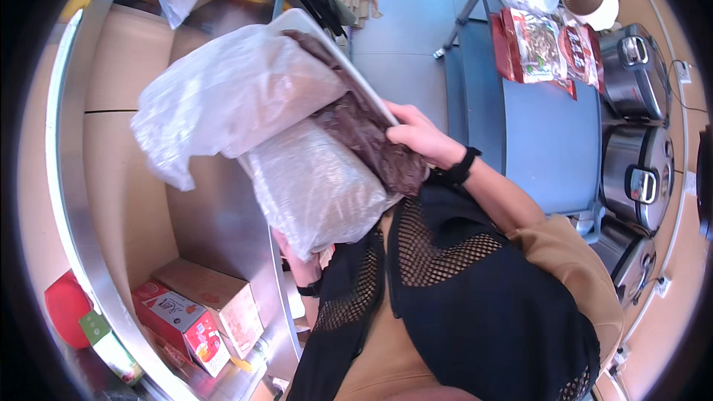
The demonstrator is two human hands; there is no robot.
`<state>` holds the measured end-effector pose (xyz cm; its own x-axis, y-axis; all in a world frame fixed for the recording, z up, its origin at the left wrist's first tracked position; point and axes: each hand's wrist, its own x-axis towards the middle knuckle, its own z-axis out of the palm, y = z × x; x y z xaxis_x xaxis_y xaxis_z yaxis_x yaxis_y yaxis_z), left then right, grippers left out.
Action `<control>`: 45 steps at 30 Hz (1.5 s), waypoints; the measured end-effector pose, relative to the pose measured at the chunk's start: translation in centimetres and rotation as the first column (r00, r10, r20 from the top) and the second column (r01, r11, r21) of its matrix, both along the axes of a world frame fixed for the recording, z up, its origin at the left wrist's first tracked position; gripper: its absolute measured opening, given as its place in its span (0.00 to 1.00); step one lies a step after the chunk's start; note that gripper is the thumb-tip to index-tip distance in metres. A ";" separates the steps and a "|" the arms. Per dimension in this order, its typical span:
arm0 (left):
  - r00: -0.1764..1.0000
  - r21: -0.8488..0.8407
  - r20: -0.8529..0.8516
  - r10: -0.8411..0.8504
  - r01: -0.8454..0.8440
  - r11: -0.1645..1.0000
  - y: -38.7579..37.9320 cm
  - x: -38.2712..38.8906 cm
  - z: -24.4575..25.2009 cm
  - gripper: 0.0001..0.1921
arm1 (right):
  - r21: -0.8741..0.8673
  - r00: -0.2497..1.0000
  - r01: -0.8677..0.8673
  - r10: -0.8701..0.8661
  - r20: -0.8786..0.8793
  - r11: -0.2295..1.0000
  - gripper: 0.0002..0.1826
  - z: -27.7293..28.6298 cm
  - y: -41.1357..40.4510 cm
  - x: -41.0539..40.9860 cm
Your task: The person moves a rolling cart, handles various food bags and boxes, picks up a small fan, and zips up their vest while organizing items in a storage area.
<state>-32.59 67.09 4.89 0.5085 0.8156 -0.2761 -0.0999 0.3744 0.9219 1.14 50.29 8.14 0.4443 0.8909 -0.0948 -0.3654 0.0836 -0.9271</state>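
Observation:
A white tray (334, 47) is held tilted in front of my torso. My right hand (418, 133) grips its right rim, the thumb on the inner side. Two filled, cloudy plastic bags lie on it: one (239, 89) hangs past the left side, the other (317, 184) sits nearer my body. Dark brown plastic film or bagging (367, 145) shows between them and the right rim. My left hand (301, 262) is under the near bag at the tray's lower left, its fingers mostly hidden. Both wrists wear black bands.
At left, a steel shelf (223, 223) holds a red printed box (178, 323) and a cardboard box (223, 295). At right, a blue-grey trolley (551, 145) carries red food packets (540, 50), a plastic bag and a white container. Several steel cookers (638, 172) line the wall beyond.

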 end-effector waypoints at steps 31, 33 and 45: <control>0.418 -0.507 -0.062 -0.906 0.769 0.389 7.8 44.2 -26.2 0.43 | -0.655 0.513 0.610 -0.853 -0.102 0.445 0.31 -29.9 -10.0 5.4; 0.382 -0.511 -0.001 -0.924 0.794 0.329 6.7 47.3 -28.1 0.42 | -0.685 0.454 0.604 -0.882 -0.125 0.408 0.29 -31.9 -11.0 5.8; 0.045 -0.411 0.126 -0.991 0.911 -0.011 0.7 62.5 -34.4 0.51 | -0.615 0.139 0.778 -0.990 -0.031 0.129 0.31 -38.7 -14.2 9.2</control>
<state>29.89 67.80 -29.49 0.6533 -0.5495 -0.5208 0.7137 0.2174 0.6658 10.31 36.10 -30.59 0.6970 -0.3310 -0.6361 -0.5536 0.3152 -0.7708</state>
